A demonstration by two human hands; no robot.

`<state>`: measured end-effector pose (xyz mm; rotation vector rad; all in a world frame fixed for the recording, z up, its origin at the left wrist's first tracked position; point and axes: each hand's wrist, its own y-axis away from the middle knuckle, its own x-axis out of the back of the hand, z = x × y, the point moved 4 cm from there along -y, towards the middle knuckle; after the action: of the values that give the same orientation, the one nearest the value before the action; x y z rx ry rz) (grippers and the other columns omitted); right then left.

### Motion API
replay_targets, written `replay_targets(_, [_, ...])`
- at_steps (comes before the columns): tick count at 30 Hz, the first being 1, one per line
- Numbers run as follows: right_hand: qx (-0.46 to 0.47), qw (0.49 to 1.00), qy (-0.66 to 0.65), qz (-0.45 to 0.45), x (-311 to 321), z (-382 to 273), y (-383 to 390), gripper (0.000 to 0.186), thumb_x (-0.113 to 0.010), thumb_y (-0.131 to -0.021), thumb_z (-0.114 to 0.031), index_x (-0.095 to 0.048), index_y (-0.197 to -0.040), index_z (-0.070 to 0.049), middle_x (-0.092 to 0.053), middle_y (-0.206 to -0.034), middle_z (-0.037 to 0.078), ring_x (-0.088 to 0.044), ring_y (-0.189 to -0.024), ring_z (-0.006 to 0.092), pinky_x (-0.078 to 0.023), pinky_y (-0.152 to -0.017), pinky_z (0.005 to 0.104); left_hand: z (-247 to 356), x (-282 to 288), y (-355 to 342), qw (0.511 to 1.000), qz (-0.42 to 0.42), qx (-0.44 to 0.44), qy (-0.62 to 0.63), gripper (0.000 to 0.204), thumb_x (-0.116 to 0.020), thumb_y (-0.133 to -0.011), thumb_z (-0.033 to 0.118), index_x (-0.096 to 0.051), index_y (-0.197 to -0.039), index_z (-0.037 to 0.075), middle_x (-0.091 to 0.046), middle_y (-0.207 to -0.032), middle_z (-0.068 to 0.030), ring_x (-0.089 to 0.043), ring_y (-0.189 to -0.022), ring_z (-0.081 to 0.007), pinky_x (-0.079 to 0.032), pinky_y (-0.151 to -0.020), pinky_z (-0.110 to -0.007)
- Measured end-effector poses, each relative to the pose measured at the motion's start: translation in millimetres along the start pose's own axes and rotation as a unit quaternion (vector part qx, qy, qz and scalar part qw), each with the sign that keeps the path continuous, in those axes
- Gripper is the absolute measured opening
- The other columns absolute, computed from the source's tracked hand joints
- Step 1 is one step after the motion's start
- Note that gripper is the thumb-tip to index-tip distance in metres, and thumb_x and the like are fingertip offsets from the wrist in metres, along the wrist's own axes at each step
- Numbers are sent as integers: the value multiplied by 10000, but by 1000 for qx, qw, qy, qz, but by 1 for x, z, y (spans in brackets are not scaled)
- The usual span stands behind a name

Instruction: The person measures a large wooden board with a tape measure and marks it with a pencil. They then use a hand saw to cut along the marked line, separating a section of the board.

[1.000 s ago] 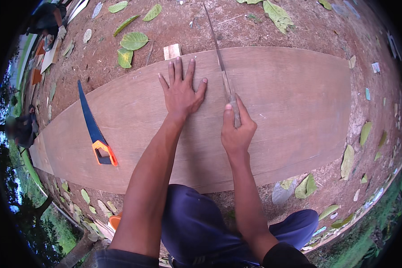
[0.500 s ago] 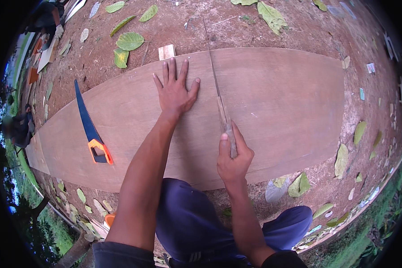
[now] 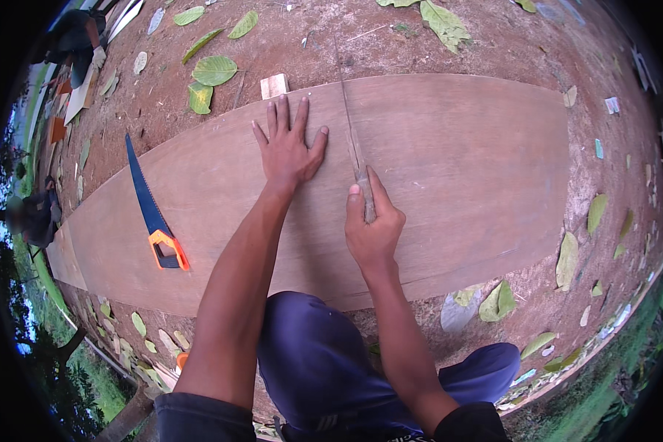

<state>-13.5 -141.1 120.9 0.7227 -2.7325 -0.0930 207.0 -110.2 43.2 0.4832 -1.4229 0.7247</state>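
Note:
A long brown plywood sheet (image 3: 471, 177) lies across in front of me. My left hand (image 3: 289, 153) rests flat on it, fingers spread toward its far edge. My right hand (image 3: 376, 227) is wrapped round the worn handle of a handsaw (image 3: 354, 147). Seen edge-on, the thin blade runs away from me over the far edge of the sheet; its teeth and any cut under it are hidden. To the left, a second handsaw (image 3: 146, 195) with a blue blade and an orange and black handle lies untouched on the plywood, its tip past the edge.
A pale wood block (image 3: 274, 86) sticks out at the plywood's far edge. Large green leaves (image 3: 215, 70) are scattered over the reddish dirt. One person (image 3: 75, 38) works at the upper left, and another person (image 3: 35, 216) is beyond the sheet's left end.
My right hand has pushed the handsaw forward, away from me and slightly left. The left hand stays pressed in the same place on the plywood.

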Motion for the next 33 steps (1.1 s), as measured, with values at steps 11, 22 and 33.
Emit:
replay_targets(11, [69,997,-24,20,-11,15,-19,444,-660,-985,-119,-619,-1368,104,-764,-1030,265,-785,-870,311,-599,-761,375,4,3,1,1000,4,-5,13,738,-524,-1008,562,-358,-1653,247,-226,-1736,-174,-147,-1621,-360,-42,-1266,-667])
replay_targets(22, [30,999,-17,21,37,37,64,427,-637,-984,-99,-619,-1342,132,-769,-1022,264,-787,-879,297,-596,-733,387,-8,4,9,1000,8,8,10,736,-519,-1010,571,-356,-1653,250,-242,-1730,-180,-158,-1618,-363,-48,-1262,-675])
replay_targets(33, [62,998,11,-2,57,13,112,434,-589,-1023,-116,-603,-1387,120,-769,-1039,236,-714,-959,169,-566,-830,338,-12,0,9,1000,-4,16,1,744,-510,-1013,579,-341,-1659,251,-217,-1740,-170,-137,-1624,-354,-31,-1267,-665])
